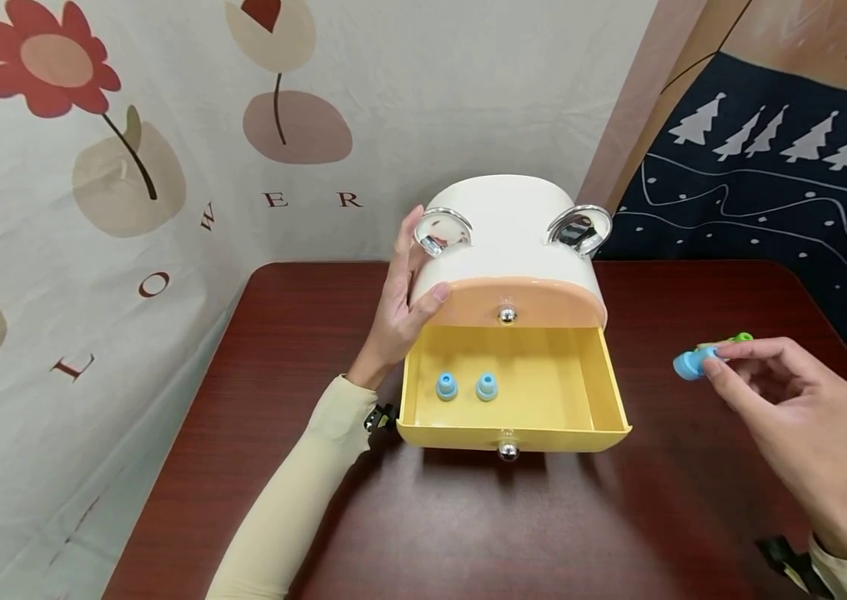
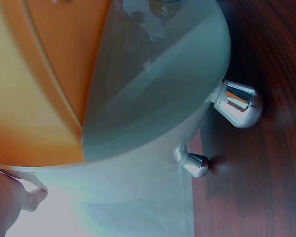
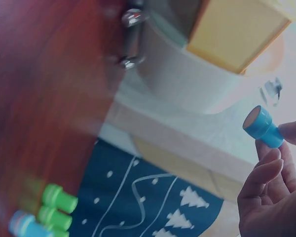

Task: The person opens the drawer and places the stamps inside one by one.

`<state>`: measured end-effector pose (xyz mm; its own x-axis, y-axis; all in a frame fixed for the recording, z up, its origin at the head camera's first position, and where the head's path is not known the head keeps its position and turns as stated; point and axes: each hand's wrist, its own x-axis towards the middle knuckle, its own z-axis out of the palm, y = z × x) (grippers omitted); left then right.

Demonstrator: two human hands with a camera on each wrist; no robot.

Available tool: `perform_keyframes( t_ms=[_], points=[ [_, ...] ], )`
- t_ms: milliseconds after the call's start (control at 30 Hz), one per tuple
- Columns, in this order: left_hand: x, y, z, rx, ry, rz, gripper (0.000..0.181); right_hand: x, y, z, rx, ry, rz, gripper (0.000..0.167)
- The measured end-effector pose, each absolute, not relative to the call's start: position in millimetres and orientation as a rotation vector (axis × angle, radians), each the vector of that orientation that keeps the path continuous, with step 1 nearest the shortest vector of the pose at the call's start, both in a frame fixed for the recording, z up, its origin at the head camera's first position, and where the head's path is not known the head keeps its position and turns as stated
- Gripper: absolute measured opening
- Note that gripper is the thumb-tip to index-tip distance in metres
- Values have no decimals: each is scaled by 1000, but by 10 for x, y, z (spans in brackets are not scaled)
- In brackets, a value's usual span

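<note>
A white storage box (image 1: 502,225) has an orange upper drawer front (image 1: 536,302) and a yellow lower drawer (image 1: 596,442), which is pulled out. My left hand (image 1: 396,308) rests against the box's left side, its thumb on the front edge. Two small blue toy stamps (image 1: 447,387) stand in the yellow drawer. Off to the right of the box, my right hand (image 1: 794,408) pinches another blue stamp (image 1: 689,364) between thumb and fingers, above the table. Its flat pinkish end shows in the right wrist view, where the held stamp (image 3: 260,126) is tilted.
Green stamps (image 3: 59,198) and a blue stamp (image 3: 27,224) are on the dark red table (image 1: 303,350) at the right, mostly hidden behind my right hand in the head view. Silver ear-like rings (image 1: 581,229) stick out from the box top. Patterned cloths (image 1: 423,100) hang behind.
</note>
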<state>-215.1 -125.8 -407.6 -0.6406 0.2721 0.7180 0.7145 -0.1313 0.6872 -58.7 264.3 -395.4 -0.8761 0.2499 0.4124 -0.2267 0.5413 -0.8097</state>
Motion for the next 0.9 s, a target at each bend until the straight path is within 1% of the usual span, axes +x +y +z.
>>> perform_keyframes(
  t_ms=[200, 567, 900],
  points=[
    [-2161, -1251, -4067, -1108, -1795, -1839, 90, -654, 2448, -3824, 95, -2276, 1342, 24],
    [-2161, -1254, -4065, -1109, -1793, -1851, 90, -702, 2109, -3726, 338, -2303, 1445, 24],
    [-2157, -1252, -4069, -1115, -1789, -1854, 90, -796, 1850, -3722, 503, -2409, 1282, 29]
  ],
)
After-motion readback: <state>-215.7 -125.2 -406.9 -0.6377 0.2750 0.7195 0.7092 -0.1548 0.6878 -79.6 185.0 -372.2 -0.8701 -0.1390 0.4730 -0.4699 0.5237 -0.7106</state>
